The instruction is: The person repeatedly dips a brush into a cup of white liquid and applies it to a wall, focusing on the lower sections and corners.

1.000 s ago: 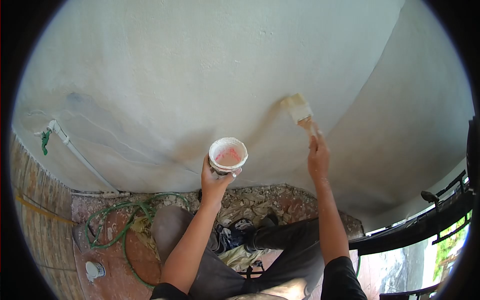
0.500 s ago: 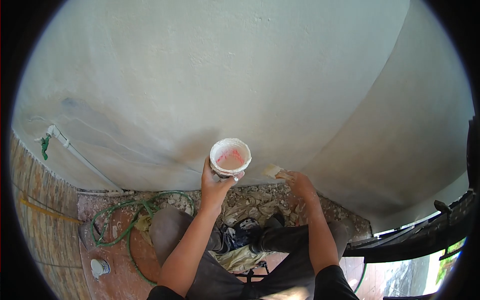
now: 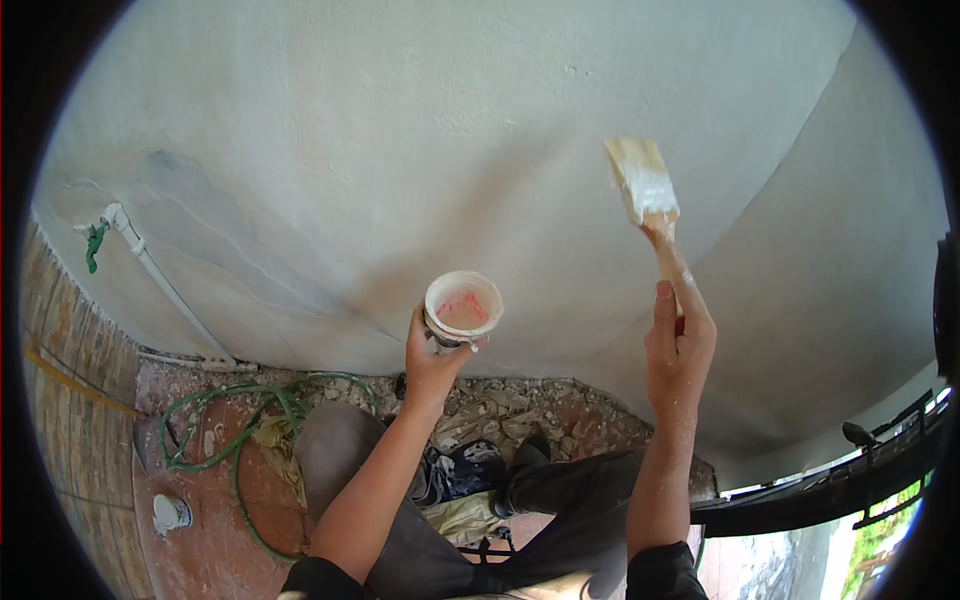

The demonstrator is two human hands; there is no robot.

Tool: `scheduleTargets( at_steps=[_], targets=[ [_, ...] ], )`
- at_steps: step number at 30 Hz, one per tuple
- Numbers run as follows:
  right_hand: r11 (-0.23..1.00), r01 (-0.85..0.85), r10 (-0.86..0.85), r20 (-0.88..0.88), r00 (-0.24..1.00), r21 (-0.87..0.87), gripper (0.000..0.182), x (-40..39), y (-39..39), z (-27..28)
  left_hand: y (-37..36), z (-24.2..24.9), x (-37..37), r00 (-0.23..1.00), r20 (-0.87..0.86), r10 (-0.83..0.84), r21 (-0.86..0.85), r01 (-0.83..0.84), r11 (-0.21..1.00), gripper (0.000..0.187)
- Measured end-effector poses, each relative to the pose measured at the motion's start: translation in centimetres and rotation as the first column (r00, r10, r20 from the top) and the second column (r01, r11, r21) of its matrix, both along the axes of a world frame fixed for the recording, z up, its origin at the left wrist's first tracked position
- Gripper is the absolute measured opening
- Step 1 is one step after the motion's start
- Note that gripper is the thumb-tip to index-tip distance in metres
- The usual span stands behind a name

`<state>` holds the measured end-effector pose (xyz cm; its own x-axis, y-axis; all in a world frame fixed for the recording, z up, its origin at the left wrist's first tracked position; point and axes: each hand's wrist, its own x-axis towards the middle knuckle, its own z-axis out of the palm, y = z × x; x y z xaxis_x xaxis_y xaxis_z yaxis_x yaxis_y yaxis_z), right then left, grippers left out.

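My left hand [image 3: 432,365] is closed around a white paint tub [image 3: 464,303], its rim crusted and its inside streaked pink above pale paint. The tub is held up in front of the wall [image 3: 400,130]. To the right and higher, my right hand [image 3: 682,345] grips the wooden handle of a paintbrush [image 3: 645,185]. The brush points upward, its wide pale bristles coated with white near the ferrule, and it overlaps the wall in this view.
A white pipe with a green-handled tap [image 3: 97,245] runs down the wall at left. Below, a green hose [image 3: 236,470] coils on the reddish floor near a small white container [image 3: 171,513]. Debris and crumpled sheeting [image 3: 490,415] lie along the wall's foot. Dark metal railing [image 3: 800,490] stands at right.
My right hand has swung up from low beside the wall's foot, turning the brush from pointing left to pointing upward. My left hand keeps the tub in nearly the same place.
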<state>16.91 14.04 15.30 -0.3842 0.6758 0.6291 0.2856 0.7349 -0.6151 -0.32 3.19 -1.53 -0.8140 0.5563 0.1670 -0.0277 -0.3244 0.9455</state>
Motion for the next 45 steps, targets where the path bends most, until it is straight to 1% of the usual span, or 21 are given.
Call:
scheduleTargets(
  at_steps=[1, 3, 5, 7, 9, 13, 17, 18, 20, 23, 24, 26, 29, 30, 32, 36, 37, 39, 41, 42, 45],
  targets=[
    [0.998, -0.037, 0.04, -0.084, 0.996, 0.045, 0.026, -1.2, -0.6, 1.5, -0.3, 0.2, -0.7, 0.998, 0.027, 0.056, 0.025, -0.057, 0.998, 0.066],
    [0.994, -0.045, 0.054, -0.09, 0.994, 0.102, 0.027, -4.0, -1.6, 4.2, -0.9, 0.9, -1.9, 0.993, 0.06, 0.104, 0.052, -0.108, 0.993, 0.067],
    [0.957, -0.065, 0.087, -0.067, 0.994, 0.283, 0.027, -7.3, -1.7, 5.7, -1.7, 2.2, -2.8, 0.963, 0.098, 0.25, 0.105, -0.26, 0.96, 0.066],
    [0.949, -0.121, 0.106, 0.07, 0.992, 0.292, 0.034, -10.5, -0.3, 4.6, -2.3, 2.4, -3.3, 0.957, 0.117, 0.265, 0.143, -0.28, 0.949, 0.066],
    [0.914, -0.131, 0.095, 0.111, 0.989, 0.384, 0.036, -13.4, 1.2, 0.5, -3.0, 2.3, -3.7, 0.956, 0.127, 0.266, 0.178, -0.285, 0.942, 0.066],
    [0.942, -0.096, 0.047, 0.157, 0.986, 0.323, 0.044, -13.0, 0.3, -8.8, -3.9, 2.5, -4.2, 0.947, 0.18, 0.265, 0.183, -0.297, 0.937, 0.065],
    [0.988, -0.089, 0.029, 0.413, 0.91, 0.126, 0.044, -10.1, -1.2, -16.4, -4.3, 3.2, -4.5, 0.94, 0.207, 0.27, 0.21, -0.313, 0.926, 0.063],
    [0.987, -0.093, 0.03, 0.418, 0.908, 0.131, 0.044, -9.1, -1.1, -18.5, -4.2, 3.1, -4.5, 0.94, 0.241, 0.243, 0.248, -0.302, 0.921, 0.062],
    [0.994, -0.112, 0.097, 0.634, 0.767, -0.016, 0.038, -7.4, -0.1, -20.8, -4.1, 3.0, -4.5, 0.94, 0.235, 0.249, 0.255, -0.307, 0.917, 0.063],
    [0.983, -0.159, 0.183, 0.595, 0.783, -0.094, 0.032, -6.4, 0.8, -18.4, -3.8, 3.2, -4.2, 0.94, 0.234, 0.249, 0.249, -0.305, 0.919, 0.063],
    [0.985, -0.148, 0.169, 0.597, 0.784, -0.084, 0.032, -6.3, 1.1, -16.5, -3.8, 3.2, -4.2, 0.937, 0.242, 0.252, 0.227, -0.307, 0.924, 0.064],
    [0.967, -0.232, 0.255, 0.471, 0.845, -0.108, 0.029, -7.2, 1.6, -10.3, -3.7, 3.1, -4.3, 0.939, 0.242, 0.245, 0.247, -0.304, 0.92, 0.064],
    [0.973, -0.231, 0.218, 0.401, 0.89, -0.016, 0.03, -8.8, 0.9, 1.6, -3.5, 2.2, -4.7, 0.941, 0.254, 0.222, 0.28, -0.291, 0.915, 0.064],
    [0.964, -0.26, 0.232, 0.305, 0.924, 0.051, 0.031, -9.2, 0.4, 4.9, -3.5, 2.2, -4.7, 0.94, 0.25, 0.233, 0.263, -0.297, 0.918, 0.064],
    [0.959, -0.172, 0.129, 0.194, 0.972, 0.225, 0.032, -10.0, -0.6, 10.4, -3.6, 2.3, -4.6, 0.937, 0.245, 0.249, 0.245, -0.308, 0.919, 0.064],
    [0.902, -0.012, 0.048, -0.072, 0.996, 0.431, 0.029, -11.9, -1.0, 13.4, -3.9, 2.7, -4.5, 0.937, 0.249, 0.243, 0.24, -0.303, 0.922, 0.063],
    [0.9, -0.02, 0.057, -0.072, 0.996, 0.436, 0.029, -12.3, -0.8, 12.6, -4.0, 2.6, -4.4, 0.937, 0.26, 0.234, 0.252, -0.3, 0.92, 0.062],
    [0.863, -0.037, 0.005, 0.064, 0.998, 0.504, 0.03, -13.0, 1.2, 7.9, -4.0, 2.2, -4.3, 0.931, 0.276, 0.24, 0.267, -0.314, 0.911, 0.062],
    [0.861, 0.033, -0.152, 0.194, 0.969, 0.507, 0.035, -13.2, 2.1, 0.3, -3.9, 1.7, -4.2, 0.937, 0.265, 0.228, 0.285, -0.302, 0.91, 0.063],
    [0.857, 0.032, -0.16, 0.205, 0.966, 0.514, 0.038, -12.9, 2.0, -3.7, -4.0, 2.0, -3.9, 0.933, 0.284, 0.221, 0.295, -0.304, 0.906, 0.063],
    [0.933, 0.017, -0.119, 0.266, 0.957, 0.358, 0.037, -10.8, 1.0, -13.3, -4.1, 2.2, -3.8, 0.931, 0.275, 0.241, 0.277, -0.316, 0.907, 0.063]
  ],
)
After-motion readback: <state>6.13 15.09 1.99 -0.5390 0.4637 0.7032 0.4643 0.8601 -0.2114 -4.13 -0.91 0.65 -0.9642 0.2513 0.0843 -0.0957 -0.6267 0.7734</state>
